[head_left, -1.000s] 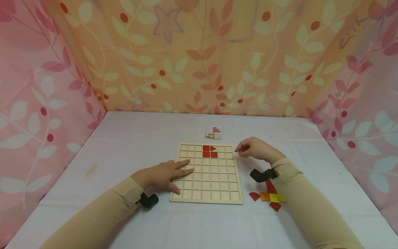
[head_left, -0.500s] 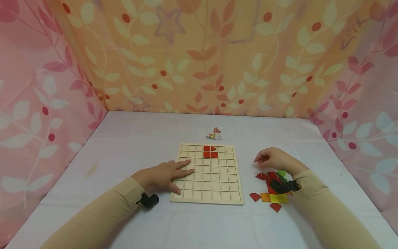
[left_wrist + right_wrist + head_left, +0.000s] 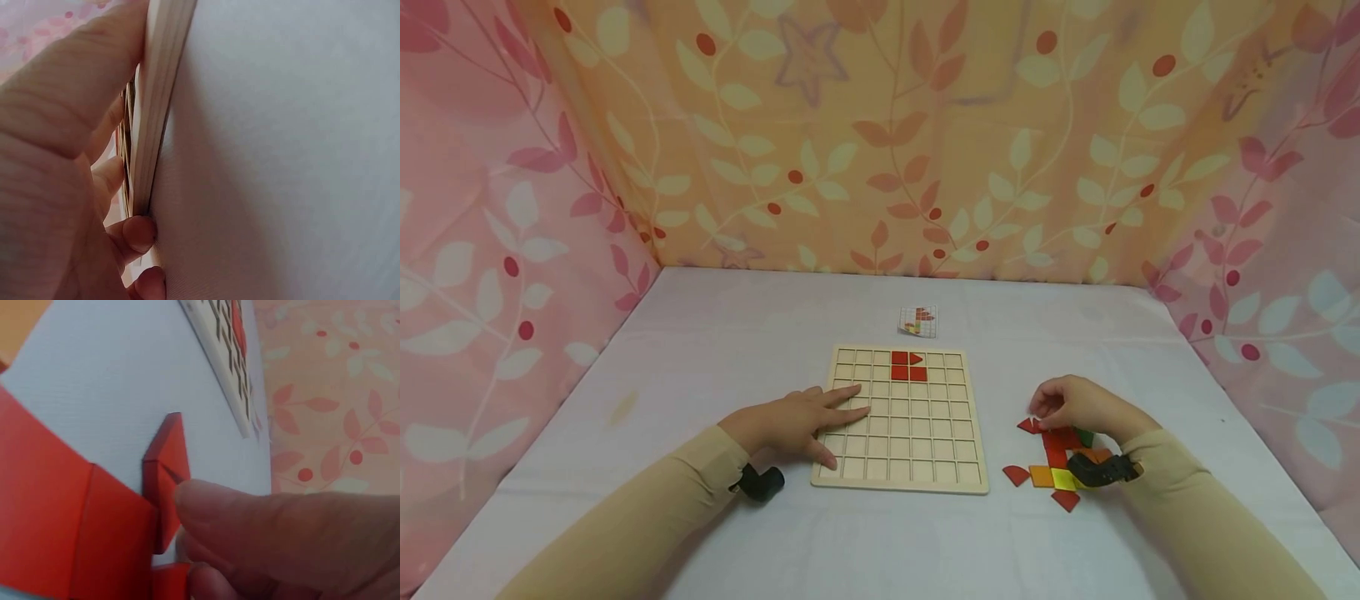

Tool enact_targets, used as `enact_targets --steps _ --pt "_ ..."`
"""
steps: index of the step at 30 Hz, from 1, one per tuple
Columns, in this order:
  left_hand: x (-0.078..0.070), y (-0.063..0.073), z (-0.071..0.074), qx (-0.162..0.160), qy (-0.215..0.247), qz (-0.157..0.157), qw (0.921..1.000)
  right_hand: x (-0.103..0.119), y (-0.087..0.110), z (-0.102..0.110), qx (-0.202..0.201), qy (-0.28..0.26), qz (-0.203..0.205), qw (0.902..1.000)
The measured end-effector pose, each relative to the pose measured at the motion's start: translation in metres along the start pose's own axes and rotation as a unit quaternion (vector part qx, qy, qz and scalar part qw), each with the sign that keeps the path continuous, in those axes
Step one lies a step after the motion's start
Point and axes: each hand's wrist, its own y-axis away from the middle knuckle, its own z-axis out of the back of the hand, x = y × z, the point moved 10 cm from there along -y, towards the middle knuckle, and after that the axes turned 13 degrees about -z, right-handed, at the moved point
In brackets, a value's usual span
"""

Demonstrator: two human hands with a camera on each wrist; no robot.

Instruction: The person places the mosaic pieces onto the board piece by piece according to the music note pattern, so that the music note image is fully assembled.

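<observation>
My left hand [image 3: 790,421] lies spread on the left side of a wooden grid board [image 3: 898,483], its fingers straight. In the left wrist view the board's edge [image 3: 156,106] runs beside the left hand [image 3: 69,156]. My right hand [image 3: 1090,407] is over a pile of coloured tiles. Its thumb touches a red triangular tile [image 3: 165,500] lying on the table; whether the fingers pinch it is hidden. Other red tiles [image 3: 119,531] lie beside it. Red square tiles [image 3: 900,372] and a red triangle [image 3: 915,359] sit in the board's top rows.
A small printed card [image 3: 917,322] with a coloured grid pattern lies behind the board. Near the right forearm are an orange tile [image 3: 1041,476], a yellow tile [image 3: 1063,478] and red quarter-round tiles [image 3: 1016,476]. Patterned cloth [image 3: 880,150] surrounds the white table [image 3: 737,317].
My right hand has moved from the board's upper right edge, rightward and toward me, down to the red tiles in the pile. The left hand stays in place on the board.
</observation>
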Motion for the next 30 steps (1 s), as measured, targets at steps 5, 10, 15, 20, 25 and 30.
enact_targets --steps 5,10,15,20,25,30 --pt "0.0012 -0.0003 -0.0008 -0.001 -0.005 -0.001 1.0000 0.0001 0.0013 -0.0045 0.001 -0.001 0.011 0.9999" --pt "0.0026 -0.0006 -0.0013 -0.003 -0.006 -0.001 1.0000 0.0012 0.0003 -0.0061 0.000 0.000 0.021 0.9998" --pt "0.0025 -0.0005 -0.0009 -0.005 -0.003 -0.004 1.0000 0.0036 -0.0010 -0.0060 0.002 0.004 0.026 0.9996" --pt "0.0028 0.0002 -0.0006 -0.006 -0.001 -0.001 1.0000 0.0076 0.0003 -0.0061 0.004 0.003 0.038 0.9993" --pt "0.0010 0.0003 -0.0004 -0.006 0.001 -0.001 1.0000 0.0077 0.0008 -0.0062 0.007 0.010 0.032 0.9994" --pt "-0.0004 0.0005 0.0009 -0.006 0.004 0.003 1.0000 0.0069 0.0009 -0.0037 0.009 0.017 0.023 0.9995"
